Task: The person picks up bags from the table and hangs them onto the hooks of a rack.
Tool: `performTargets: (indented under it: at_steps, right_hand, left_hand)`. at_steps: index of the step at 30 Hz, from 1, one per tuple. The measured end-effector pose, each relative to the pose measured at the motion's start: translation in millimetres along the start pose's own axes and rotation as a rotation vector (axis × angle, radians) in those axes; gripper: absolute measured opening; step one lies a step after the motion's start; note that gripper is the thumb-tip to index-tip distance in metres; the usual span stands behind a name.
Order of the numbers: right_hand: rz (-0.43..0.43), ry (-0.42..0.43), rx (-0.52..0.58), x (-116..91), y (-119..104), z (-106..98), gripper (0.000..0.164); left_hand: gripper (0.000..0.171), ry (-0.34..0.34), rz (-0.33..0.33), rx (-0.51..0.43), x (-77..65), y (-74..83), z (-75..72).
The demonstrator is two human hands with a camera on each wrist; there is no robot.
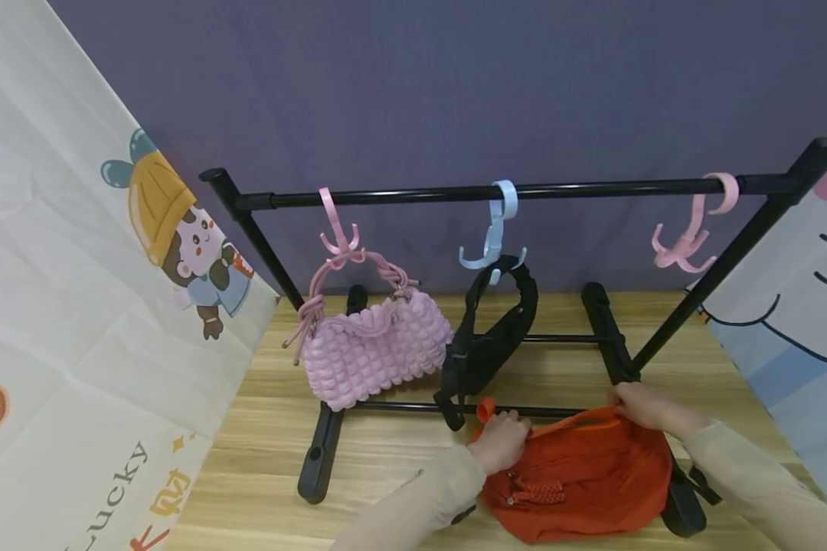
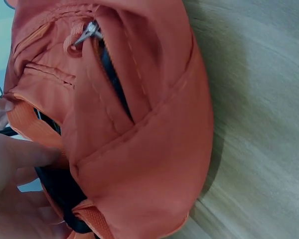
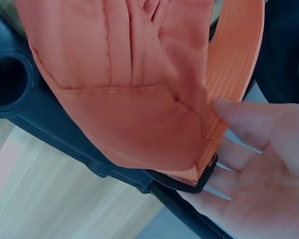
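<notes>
An orange fabric bag (image 1: 579, 482) with a webbing strap (image 3: 234, 55) is held at its two upper corners, low on the right of the head view. My left hand (image 1: 505, 441) pinches the strap at the left corner, thumb on the orange webbing in the left wrist view. At the right corner my right hand (image 1: 639, 404) grips the strap, thumb pressed on it beside a black buckle (image 3: 189, 185). A zipper pull (image 2: 91, 31) shows on the bag's front, its zip partly parted. Behind the bag, a pink three-pronged hook (image 1: 685, 241) hangs bare from the rail.
A black rack (image 1: 413, 196) stands on the wooden table (image 1: 248, 459). From its rail hang a pink puffy handbag (image 1: 379, 344) on a pink hook (image 1: 338, 229) and a black waist bag (image 1: 496, 344) on a blue hook (image 1: 494, 237). The rack's right foot (image 1: 684, 505) lies behind the orange bag.
</notes>
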State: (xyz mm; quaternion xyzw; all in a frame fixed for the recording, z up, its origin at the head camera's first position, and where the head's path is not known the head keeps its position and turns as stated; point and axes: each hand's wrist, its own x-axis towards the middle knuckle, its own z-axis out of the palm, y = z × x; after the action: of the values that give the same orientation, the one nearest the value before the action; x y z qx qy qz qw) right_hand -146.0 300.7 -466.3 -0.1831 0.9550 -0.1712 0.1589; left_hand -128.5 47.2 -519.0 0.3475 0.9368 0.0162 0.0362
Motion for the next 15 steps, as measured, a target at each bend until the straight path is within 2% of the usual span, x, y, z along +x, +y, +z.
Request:
performTargets:
  at_steps: [5,12,15]
  right_hand:
    - [0.007,0.057,0.008,-1,0,-3,0.011]
    - [0.012,0.173,0.031,-8,-6,-8,0.007]
    - [0.001,0.228,0.058,-11,-8,-11,0.007]
  left_hand:
    - [0.014,0.041,0.018,-0.045,-2.9,-4.7,-4.5]
    - [0.014,0.177,0.062,-0.122,-7.1,-9.5,-9.6]
    - [0.016,0.203,0.057,-0.177,-8.6,-10.4,-13.3]
